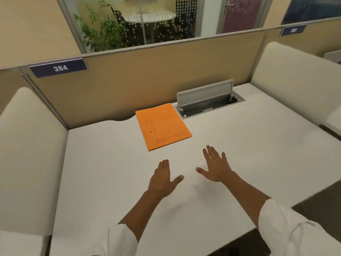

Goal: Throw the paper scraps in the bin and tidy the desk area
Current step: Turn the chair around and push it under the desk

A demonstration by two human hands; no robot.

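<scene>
- Left hand (163, 179): flat, palm down, fingers together, thumb out, low over the bare tabletop (103, 172). Grip spread, nothing in it.
- Right hand (215, 166): likewise palm down, fingers fanned, thumb out. Grip spread, nothing in it. Whether either palm touches the surface I cannot tell.
- Paper scraps: none visible anywhere on the tabletop. Bin: not in view either.
- Only loose item: orange folder (163, 126), lying flat toward the back, ahead of both hands and apart from them, its far corner just beside the cable hatch (208, 104).
- Cable hatch lid stands raised; the recess below it is open.
- Partition (129, 84) at the back carries a plate reading 384. White side panels on either side.
- Judgement, step in hand: scrap disposal looks finished, since the surface shows no scraps. I read this as the tidying stage, possibly its end.
- Judgement, next move: if anything remains, it is squaring the orange folder to the tabletop edge, and perhaps lowering the hatch lid. The folder calls for a flat push or a light pinch at its near edge; the lid needs a fingertip press downward, keeping clear of the hinge gap.
</scene>
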